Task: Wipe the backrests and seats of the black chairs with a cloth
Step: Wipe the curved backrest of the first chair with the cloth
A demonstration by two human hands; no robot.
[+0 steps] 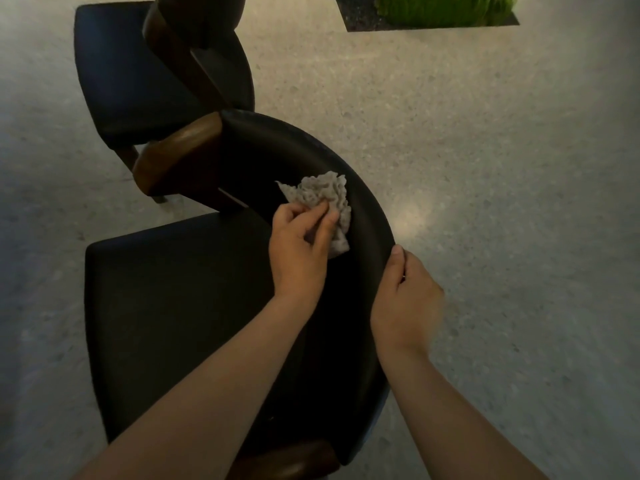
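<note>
A black chair stands right below me, with a curved black backrest [304, 157] and a flat black seat [173, 306]. My left hand [299, 244] pinches a crumpled grey cloth [327, 202] and holds it against the inner face of the backrest. My right hand [408, 299] grips the outer top edge of the backrest, thumb on the rim, fingers hidden behind it. A second black chair [117, 74] stands beyond, at the upper left.
Brown wooden armrests [180, 157] join the backrest on the left. The second chair's wooden back [180, 46] rises close by. Speckled pale floor [485, 202] spreads to the right. A dark planter with green plants [436, 12] sits at the top right.
</note>
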